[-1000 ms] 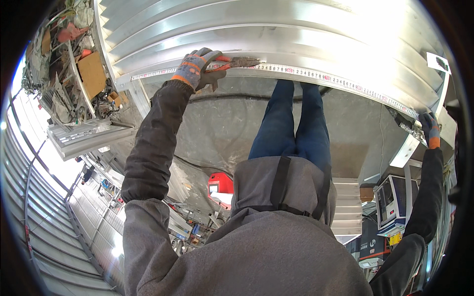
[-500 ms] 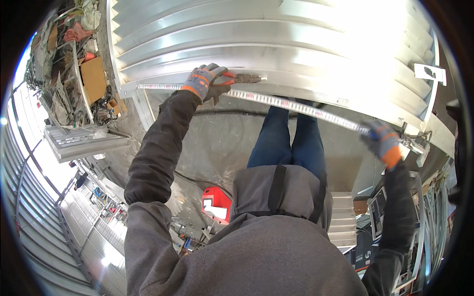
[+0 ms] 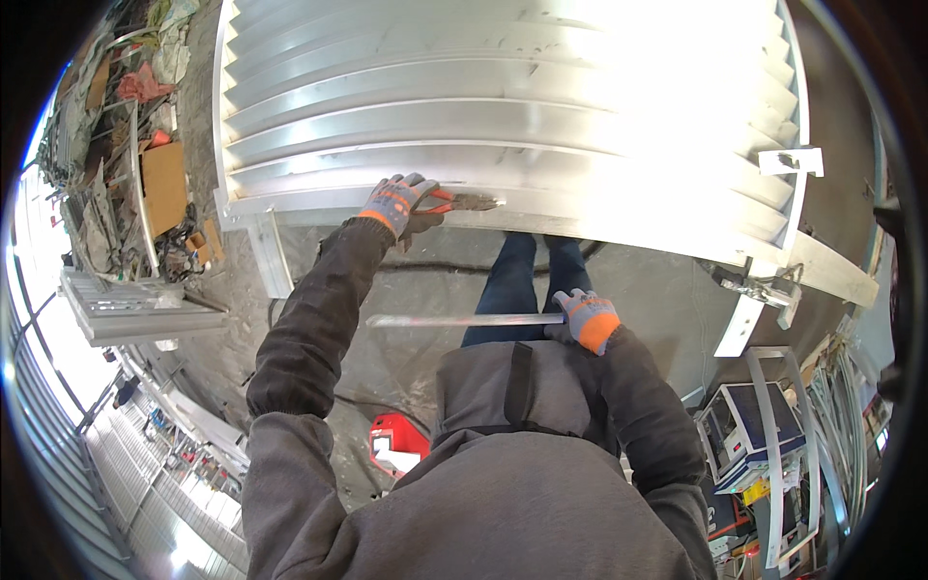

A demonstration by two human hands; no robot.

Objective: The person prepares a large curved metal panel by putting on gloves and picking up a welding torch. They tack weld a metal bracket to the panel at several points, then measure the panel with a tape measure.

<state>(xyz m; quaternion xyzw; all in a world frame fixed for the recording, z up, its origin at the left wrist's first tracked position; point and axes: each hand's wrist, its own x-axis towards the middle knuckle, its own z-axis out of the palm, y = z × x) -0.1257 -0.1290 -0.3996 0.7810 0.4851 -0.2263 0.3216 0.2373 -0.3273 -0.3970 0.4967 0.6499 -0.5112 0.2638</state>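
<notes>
Both hands wear grey gloves with orange cuffs. My left hand (image 3: 396,205) is closed round the red handles of dark-jawed pliers (image 3: 474,202), at the near edge of a large silver slatted louvre panel (image 3: 425,159). The pliers point right over the panel's frame. My right hand (image 3: 588,319) is closed on a tape measure whose case is mostly hidden in the glove. Its blade (image 3: 445,320) sticks out to the left in front of my thighs, its end free and apart from the panel and my left hand.
A clamp-like metal fitting (image 3: 759,285) sits at the panel's near right corner. A red box-shaped device (image 3: 394,437) stands on the floor near my left side. Scrap and cardboard (image 3: 162,186) lie at far left; boxed equipment (image 3: 754,430) and metal strips are at right.
My right hand has moved left and in toward my body. The long blade that ran past my left hand is now much shorter and off the panel. My left hand still grips the pliers.
</notes>
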